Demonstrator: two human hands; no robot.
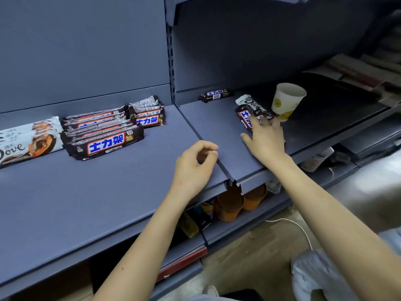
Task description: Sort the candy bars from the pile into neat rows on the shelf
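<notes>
The right hand (265,139) lies spread on a dark candy bar (246,119) mid-shelf on the right shelf (208,118), beside a paper cup (286,101). Sorted bars (104,135) line the left shelf's (86,203) back; the left hand (195,166), loosely curled and empty, hovers over its bare front edge.

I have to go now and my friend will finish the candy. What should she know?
Left hand: empty, loosely curled over the shelf edge.
Right hand: fingers resting on a dark candy bar in the right bay, not lifted yet.
Done: dark bars in rows on the left, beside a white Dove bar.
Left: that bar, the Dove bar behind it, and one dark bar at the back. Mind the paper cup.
</notes>
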